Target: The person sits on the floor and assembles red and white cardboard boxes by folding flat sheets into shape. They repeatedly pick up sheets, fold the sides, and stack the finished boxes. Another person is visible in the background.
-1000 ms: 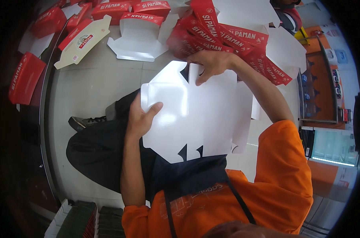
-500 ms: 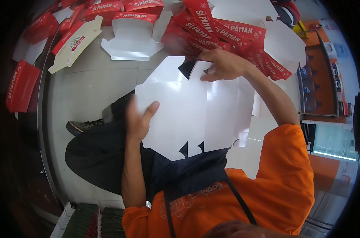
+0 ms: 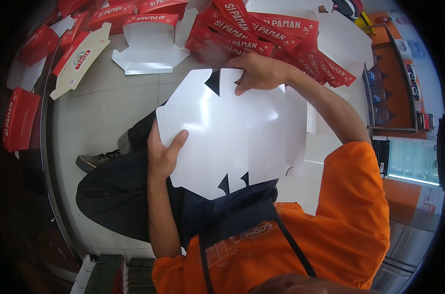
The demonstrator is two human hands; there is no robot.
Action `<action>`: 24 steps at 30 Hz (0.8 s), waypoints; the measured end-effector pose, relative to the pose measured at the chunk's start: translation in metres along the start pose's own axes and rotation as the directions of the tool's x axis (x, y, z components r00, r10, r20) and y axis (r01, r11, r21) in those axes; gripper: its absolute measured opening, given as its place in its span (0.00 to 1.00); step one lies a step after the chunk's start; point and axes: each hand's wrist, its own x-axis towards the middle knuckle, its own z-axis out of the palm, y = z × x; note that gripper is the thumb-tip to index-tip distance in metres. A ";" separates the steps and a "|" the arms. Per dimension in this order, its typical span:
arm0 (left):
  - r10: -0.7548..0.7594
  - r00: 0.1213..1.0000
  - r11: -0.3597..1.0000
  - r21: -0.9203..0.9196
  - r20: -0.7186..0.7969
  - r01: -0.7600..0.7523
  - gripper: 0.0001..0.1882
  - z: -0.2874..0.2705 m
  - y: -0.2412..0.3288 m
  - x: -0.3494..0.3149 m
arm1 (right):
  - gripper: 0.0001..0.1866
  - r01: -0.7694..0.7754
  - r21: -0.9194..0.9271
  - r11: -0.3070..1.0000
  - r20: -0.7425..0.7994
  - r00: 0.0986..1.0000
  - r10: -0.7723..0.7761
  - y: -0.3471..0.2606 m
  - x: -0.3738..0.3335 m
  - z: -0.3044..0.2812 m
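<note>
Head view: both hands' fingers pinch the flat white carton blank (image 3: 232,132), left hand (image 3: 162,154) near edge, right hand (image 3: 257,72) far.

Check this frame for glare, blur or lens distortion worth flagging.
Head view: soft glare patches sit on the glossy white carton blank between the left hand and the right hand; floor tile lines bow toward the black fisheye rim; the red cartons at the top stay sharp.
</note>
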 end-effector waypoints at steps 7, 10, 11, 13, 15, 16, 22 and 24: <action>0.053 0.997 0.959 0.281 -0.049 -0.037 0.34 -0.005 0.006 0.000 | 0.38 -0.133 -0.178 0.975 -0.247 0.965 0.086 -0.014 -0.016 0.012; 0.276 0.957 0.569 0.818 -0.093 -0.085 0.38 0.016 0.018 0.006 | 0.39 -0.250 -0.090 0.964 -0.275 0.937 0.217 0.017 -0.024 0.016; 0.322 0.945 0.426 0.883 0.054 -0.196 0.39 0.026 0.027 0.011 | 0.38 -0.243 -0.097 0.965 -0.238 0.947 0.215 0.024 -0.025 0.016; 0.331 0.877 0.108 0.909 0.349 -0.403 0.40 0.052 0.047 0.031 | 0.37 -0.238 -0.078 0.968 -0.209 0.954 0.217 0.026 -0.024 0.017; 0.336 0.845 0.287 0.809 0.416 -0.512 0.41 0.084 0.048 0.059 | 0.35 -0.237 -0.027 0.971 -0.240 0.945 0.224 0.019 -0.023 0.019; 0.208 0.890 0.317 0.833 0.406 -0.454 0.42 0.092 0.047 0.074 | 0.34 -0.216 -0.024 0.976 -0.275 0.940 0.201 0.020 -0.025 0.021; -0.214 0.915 0.461 0.861 0.342 -0.214 0.34 0.101 0.050 0.111 | 0.34 -0.136 0.002 0.991 -0.417 0.901 0.124 0.022 -0.046 0.041; -0.210 0.906 0.349 0.893 0.369 -0.283 0.29 0.103 0.054 0.112 | 0.34 -0.117 0.117 0.986 -0.378 0.913 0.153 0.025 -0.047 0.040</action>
